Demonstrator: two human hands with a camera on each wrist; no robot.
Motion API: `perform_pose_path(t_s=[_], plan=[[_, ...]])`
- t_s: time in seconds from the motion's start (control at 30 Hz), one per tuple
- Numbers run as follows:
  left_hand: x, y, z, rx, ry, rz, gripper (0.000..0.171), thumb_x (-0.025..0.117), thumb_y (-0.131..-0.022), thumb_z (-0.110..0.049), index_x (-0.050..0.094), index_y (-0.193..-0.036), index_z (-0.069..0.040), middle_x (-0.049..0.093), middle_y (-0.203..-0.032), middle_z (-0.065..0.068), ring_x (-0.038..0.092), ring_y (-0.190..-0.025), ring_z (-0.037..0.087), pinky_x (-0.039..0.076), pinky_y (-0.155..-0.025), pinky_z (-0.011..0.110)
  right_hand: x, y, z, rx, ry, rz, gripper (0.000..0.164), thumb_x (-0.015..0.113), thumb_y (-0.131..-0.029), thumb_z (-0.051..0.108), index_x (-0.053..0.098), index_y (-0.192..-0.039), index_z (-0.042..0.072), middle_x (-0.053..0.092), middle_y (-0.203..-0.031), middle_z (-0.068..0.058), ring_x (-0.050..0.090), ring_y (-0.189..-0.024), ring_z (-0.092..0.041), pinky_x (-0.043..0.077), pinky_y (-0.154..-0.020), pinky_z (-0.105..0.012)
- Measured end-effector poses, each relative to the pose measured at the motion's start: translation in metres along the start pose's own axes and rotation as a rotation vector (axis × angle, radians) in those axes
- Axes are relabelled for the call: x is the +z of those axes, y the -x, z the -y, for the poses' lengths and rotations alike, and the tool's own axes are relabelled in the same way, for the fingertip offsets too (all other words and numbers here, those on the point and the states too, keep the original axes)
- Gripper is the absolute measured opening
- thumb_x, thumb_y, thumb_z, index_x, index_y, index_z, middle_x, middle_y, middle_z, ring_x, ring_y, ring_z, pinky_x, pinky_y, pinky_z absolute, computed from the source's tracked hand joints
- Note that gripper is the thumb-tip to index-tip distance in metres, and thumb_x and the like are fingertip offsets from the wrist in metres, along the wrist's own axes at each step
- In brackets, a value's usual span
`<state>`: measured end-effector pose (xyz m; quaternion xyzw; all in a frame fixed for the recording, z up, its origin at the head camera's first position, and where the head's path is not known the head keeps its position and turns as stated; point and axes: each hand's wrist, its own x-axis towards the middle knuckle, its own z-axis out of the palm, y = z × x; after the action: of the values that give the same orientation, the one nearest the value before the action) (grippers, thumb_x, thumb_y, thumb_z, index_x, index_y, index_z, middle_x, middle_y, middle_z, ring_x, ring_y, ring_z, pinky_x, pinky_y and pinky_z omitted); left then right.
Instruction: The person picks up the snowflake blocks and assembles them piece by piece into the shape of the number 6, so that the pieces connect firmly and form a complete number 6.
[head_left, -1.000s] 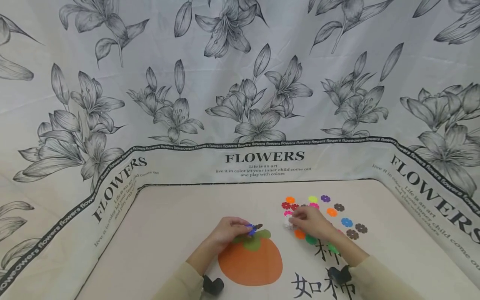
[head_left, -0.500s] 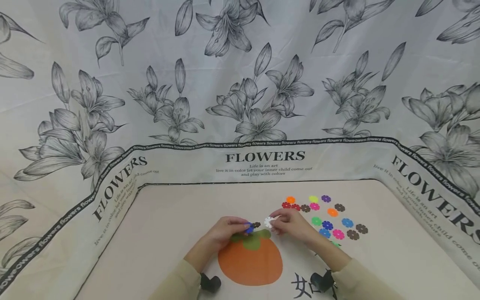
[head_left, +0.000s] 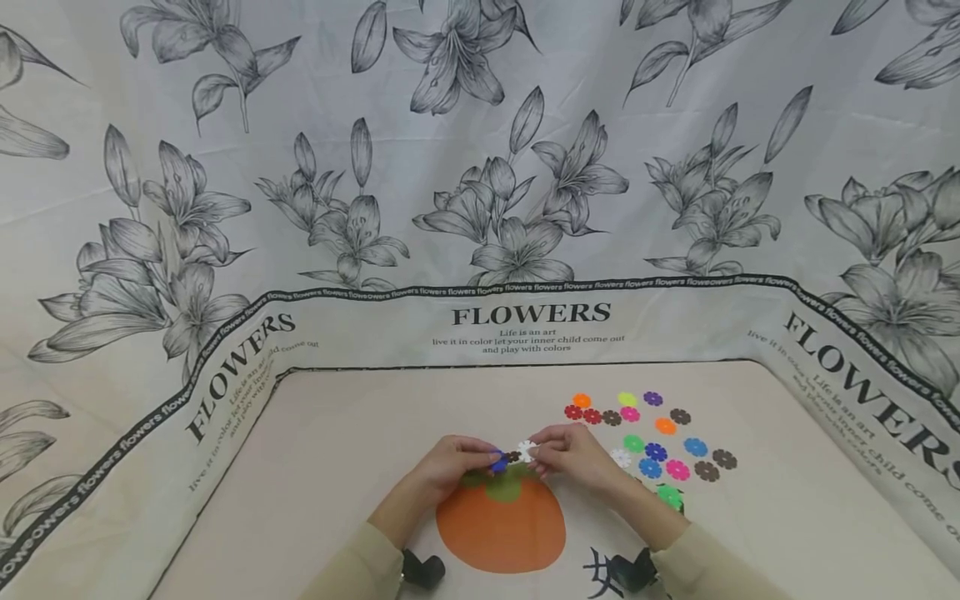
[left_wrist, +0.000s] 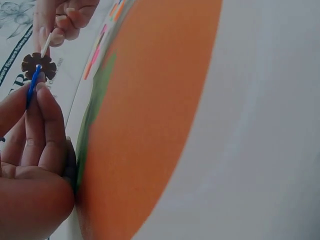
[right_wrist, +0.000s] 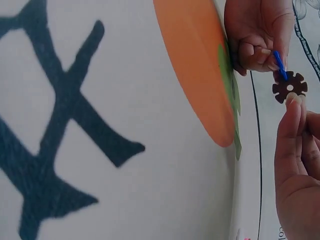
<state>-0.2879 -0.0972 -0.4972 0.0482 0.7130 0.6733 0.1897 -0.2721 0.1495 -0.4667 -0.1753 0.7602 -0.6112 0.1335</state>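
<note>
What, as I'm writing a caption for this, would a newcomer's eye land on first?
Probably the big orange fruit print, low in the head view, and the bright loose discs to its upper right. Above the fruit, the left hand pinches a blue disc and the right hand a white disc, a brown disc between them. Flower-printed cloth fills that view's upper half.

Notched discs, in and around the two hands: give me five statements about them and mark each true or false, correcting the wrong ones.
1. The left hand pinches a blue disc. True.
2. The right hand holds nothing. False: it pinches a white disc.
3. A brown disc sits between the blue and white ones. True.
4. In the head view, the loose discs lie left of the orange fruit print. False: they lie to its right.
5. A purple disc lies among them. True.
</note>
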Motion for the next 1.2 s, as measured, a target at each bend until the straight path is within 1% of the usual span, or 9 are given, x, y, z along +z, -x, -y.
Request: perform_pose_path(t_s=[0.1, 0.2, 0.33, 0.5, 0.67, 0.83, 0.9, 1.03, 1.2], plan=[[0.0, 0.001, -0.001, -0.016, 0.019, -0.019, 0.018, 0.076, -0.093, -0.013, 0.078, -0.103, 0.002, 0.076, -0.09, 0.008, 0.069, -0.078, 0.014, 0.059, -0.082, 0.03, 0.004, 0.0, -0.001, 0.0, -0.042, 0.006, 0.027, 0.064, -0.1, 0.005, 0.063, -0.119, -0.014, 0.074, -0.094, -0.025, 0.071, -0.078, -0.019, 0.061, -0.075, -0.031], [0.0, 0.002, -0.001, -0.016, 0.029, -0.031, 0.018, 0.076, -0.093, -0.013, 0.078, -0.103, 0.002, 0.076, -0.091, 0.008, 0.069, -0.078, 0.014, 0.059, -0.082, 0.03, 0.007, 0.0, -0.002, 0.001, -0.072, 0.001, 0.027, 0.063, -0.1, 0.005, 0.062, -0.118, -0.015, 0.074, -0.091, -0.022, 0.07, -0.076, -0.016, 0.061, -0.075, -0.03], [0.0, 0.002, -0.002, -0.011, 0.032, -0.04, 0.018, 0.077, -0.093, -0.013, 0.078, -0.102, 0.002, 0.076, -0.092, 0.008, 0.069, -0.079, 0.014, 0.059, -0.082, 0.03, 0.008, -0.001, -0.004, 0.0, -0.086, -0.004, 0.028, 0.064, -0.1, 0.006, 0.062, -0.118, -0.015, 0.074, -0.092, -0.024, 0.071, -0.076, -0.017, 0.061, -0.075, -0.03], [0.0, 0.001, 0.0, -0.004, 0.03, -0.044, 0.018, 0.077, -0.092, -0.013, 0.078, -0.102, 0.002, 0.076, -0.092, 0.008, 0.07, -0.08, 0.014, 0.059, -0.082, 0.03, 0.007, -0.002, -0.006, 0.022, -0.083, -0.005, 0.031, 0.065, -0.1, 0.01, 0.062, -0.121, -0.013, 0.073, -0.095, -0.025, 0.071, -0.078, -0.018, 0.061, -0.077, -0.031], [0.001, -0.002, 0.002, 0.02, 0.0, -0.023, 0.019, 0.078, -0.092, -0.016, 0.079, -0.1, 0.001, 0.076, -0.093, 0.006, 0.069, -0.085, 0.016, 0.057, -0.083, 0.03, 0.002, -0.004, -0.007, 0.004, 0.004, -0.001, 0.031, 0.063, -0.101, 0.011, 0.065, -0.126, -0.009, 0.073, -0.097, -0.026, 0.069, -0.08, -0.018, 0.061, -0.077, -0.031], [0.002, -0.002, 0.001, 0.018, -0.055, 0.039, 0.02, 0.078, -0.091, -0.018, 0.079, -0.101, -0.001, 0.076, -0.097, 0.005, 0.067, -0.092, 0.017, 0.055, -0.089, 0.032, 0.0, -0.008, -0.001, -0.058, 0.118, 0.032, 0.034, 0.06, -0.102, 0.008, 0.061, -0.131, -0.01, 0.071, -0.097, -0.027, 0.066, -0.082, -0.024, 0.06, -0.076, -0.03], [0.001, -0.003, 0.001, 0.016, -0.069, 0.058, 0.022, 0.078, -0.092, -0.02, 0.079, -0.104, -0.002, 0.076, -0.1, 0.005, 0.067, -0.095, 0.017, 0.054, -0.093, 0.033, 0.0, -0.009, 0.001, -0.068, 0.146, 0.034, 0.035, 0.06, -0.102, 0.007, 0.06, -0.132, -0.01, 0.071, -0.096, -0.026, 0.066, -0.082, -0.027, 0.059, -0.076, -0.03], [0.002, -0.006, 0.003, 0.019, -0.075, 0.061, 0.026, 0.075, -0.095, -0.025, 0.078, -0.107, -0.002, 0.076, -0.102, 0.005, 0.066, -0.098, 0.016, 0.053, -0.094, 0.033, 0.0, -0.012, -0.001, -0.063, 0.143, 0.033, 0.036, 0.062, -0.101, 0.008, 0.058, -0.132, -0.01, 0.07, -0.095, -0.027, 0.066, -0.081, -0.028, 0.059, -0.076, -0.031], [0.003, -0.004, 0.002, 0.036, -0.072, 0.064, 0.025, 0.073, -0.097, -0.022, 0.077, -0.107, 0.0, 0.076, -0.1, 0.005, 0.066, -0.095, 0.016, 0.054, -0.09, 0.03, 0.006, -0.015, -0.007, -0.058, 0.122, 0.07, 0.035, 0.065, -0.1, 0.011, 0.059, -0.13, -0.008, 0.072, -0.093, -0.022, 0.066, -0.077, -0.022, 0.057, -0.074, -0.032]])
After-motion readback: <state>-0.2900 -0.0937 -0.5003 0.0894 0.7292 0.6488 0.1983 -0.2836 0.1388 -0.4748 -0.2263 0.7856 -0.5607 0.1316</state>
